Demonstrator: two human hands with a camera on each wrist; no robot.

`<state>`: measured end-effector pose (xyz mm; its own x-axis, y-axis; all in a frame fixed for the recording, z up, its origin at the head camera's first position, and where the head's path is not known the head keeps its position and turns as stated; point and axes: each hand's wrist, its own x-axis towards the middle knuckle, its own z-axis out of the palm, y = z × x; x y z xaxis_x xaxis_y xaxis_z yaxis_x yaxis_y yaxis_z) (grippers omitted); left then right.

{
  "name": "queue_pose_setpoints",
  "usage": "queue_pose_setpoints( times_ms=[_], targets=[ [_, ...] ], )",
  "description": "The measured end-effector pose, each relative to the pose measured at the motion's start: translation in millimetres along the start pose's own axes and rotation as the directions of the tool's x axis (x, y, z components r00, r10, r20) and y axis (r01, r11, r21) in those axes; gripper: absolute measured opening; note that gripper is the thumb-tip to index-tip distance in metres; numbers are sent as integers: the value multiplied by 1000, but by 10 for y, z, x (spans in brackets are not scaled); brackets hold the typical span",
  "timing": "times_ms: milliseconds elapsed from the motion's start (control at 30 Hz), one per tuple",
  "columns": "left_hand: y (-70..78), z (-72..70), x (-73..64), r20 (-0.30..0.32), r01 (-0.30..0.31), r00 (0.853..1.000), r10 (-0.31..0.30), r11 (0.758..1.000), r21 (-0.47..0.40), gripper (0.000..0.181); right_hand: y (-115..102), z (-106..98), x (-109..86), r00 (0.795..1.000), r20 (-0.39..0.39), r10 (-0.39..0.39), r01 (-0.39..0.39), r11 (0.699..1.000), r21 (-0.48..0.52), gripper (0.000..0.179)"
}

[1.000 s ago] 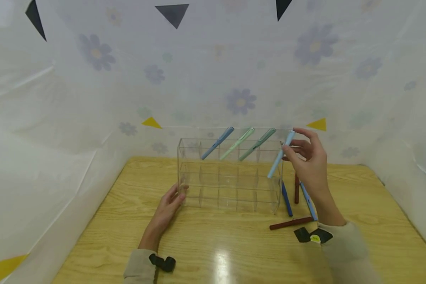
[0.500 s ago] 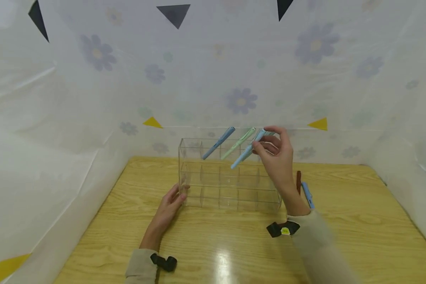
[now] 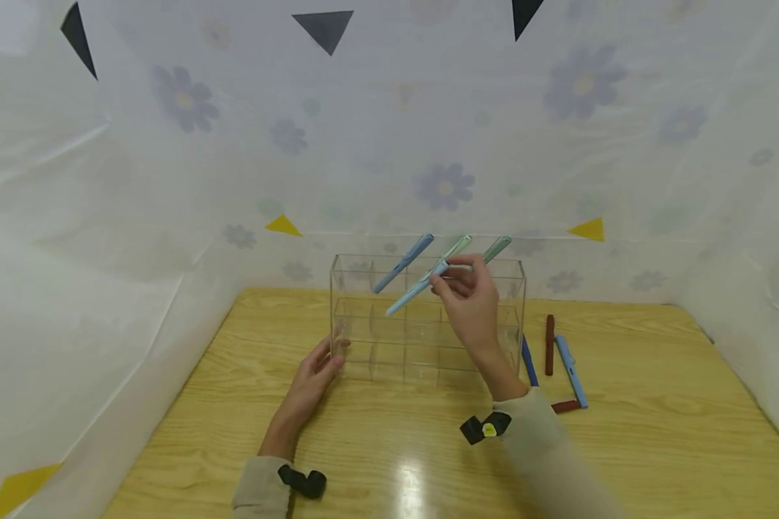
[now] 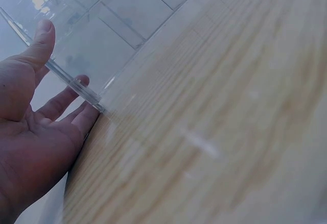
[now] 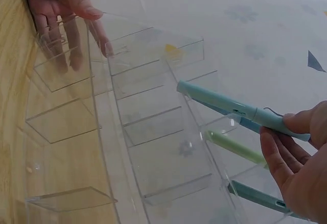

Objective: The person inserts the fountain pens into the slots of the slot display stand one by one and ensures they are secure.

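A clear divided pen holder (image 3: 422, 339) stands on the table. My left hand (image 3: 313, 371) holds its lower left edge, thumb in front and fingers round the side, as the left wrist view shows with the hand (image 4: 41, 117). My right hand (image 3: 470, 299) pinches a light blue pen (image 3: 415, 288) near its cap end, tilted in front of the top row. In the right wrist view this pen (image 5: 219, 100) overlaps part of a blue pen (image 5: 225, 116). A blue pen (image 3: 399, 267), a light green pen (image 3: 457, 246) and a dark green pen (image 3: 497, 248) lean in the top compartments.
Right of the holder lie a dark blue pen (image 3: 529, 360), an upright-lying brown pen (image 3: 549, 346), a blue pen (image 3: 572, 371) and another brown pen (image 3: 565, 407), partly hidden by the right sleeve. A white flowered sheet (image 3: 389, 144) hangs behind the wooden table (image 3: 363, 447).
My right hand has carried the light blue pen leftward from the holder's right end, past the dark green and light green pens. The left hand has stayed on the holder's edge.
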<state>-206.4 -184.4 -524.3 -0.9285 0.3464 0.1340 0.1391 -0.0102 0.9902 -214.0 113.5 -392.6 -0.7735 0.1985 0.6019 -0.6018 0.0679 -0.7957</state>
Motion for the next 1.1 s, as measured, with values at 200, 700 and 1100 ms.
queue_pose_setpoints(
  times_ms=[200, 700, 1100],
  targets=[
    [6, -5, -9, 7, -3, 1000, 3, 1000, -3, 55, 84, 107, -70, 1000, 17, -13, 14, 999, -30, 26],
    [7, 1, 2, 0, -5, 1000, 5, 1000, 2, 56, 164, 177, -161, 994, 97, 56, -35, 978, -205, 16],
    [-1, 1, -3, 3, -7, 1000, 7, 1000, 18, 55, 129, 66, -161, 978, 160, 130, -60, 921, -384, 16]
  ],
)
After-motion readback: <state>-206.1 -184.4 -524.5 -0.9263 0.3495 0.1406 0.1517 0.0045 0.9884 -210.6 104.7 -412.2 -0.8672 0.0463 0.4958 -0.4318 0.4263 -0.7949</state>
